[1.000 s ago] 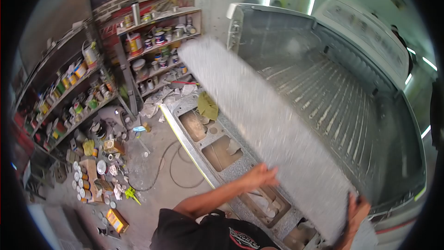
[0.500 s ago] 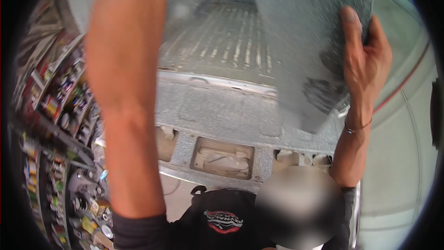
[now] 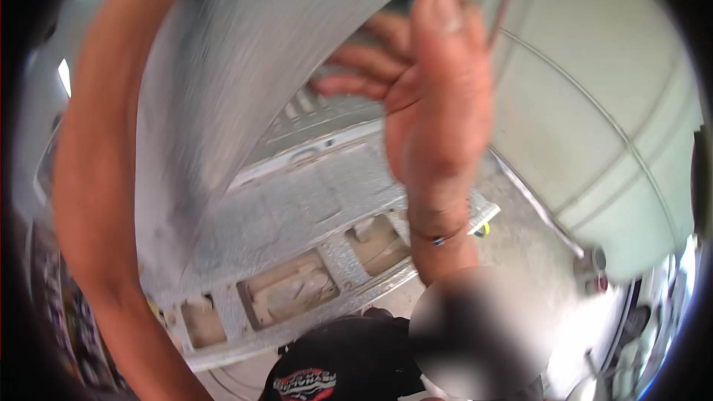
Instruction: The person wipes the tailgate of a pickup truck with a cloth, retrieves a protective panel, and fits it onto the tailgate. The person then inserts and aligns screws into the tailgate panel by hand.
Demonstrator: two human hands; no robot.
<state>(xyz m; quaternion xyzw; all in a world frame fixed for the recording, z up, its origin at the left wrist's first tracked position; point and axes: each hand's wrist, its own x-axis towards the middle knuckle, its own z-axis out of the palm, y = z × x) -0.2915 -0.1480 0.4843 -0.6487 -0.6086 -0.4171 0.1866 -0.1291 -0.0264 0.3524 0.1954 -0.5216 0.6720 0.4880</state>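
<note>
- Viewing remotely, I locate the panel (image 3: pixel 252 44) raised and tilted above the tailgate (image 3: pixel 297 204).
- Right hand (image 3: pixel 438 96): fingers spread, thumb apart, beside the panel's edge; I cannot confirm contact.
- Left hand: outside my view; I cannot tell its grip.
- Handling: I judge the panel stiff, fairly light but unwieldy, possibly slippery. I would grip opposite long edges, clear of the broad face.
- Markings: the shirt (image 3: pixel 338 353) bears a red-and-white emblem; I cannot reliably read its letters.
</note>
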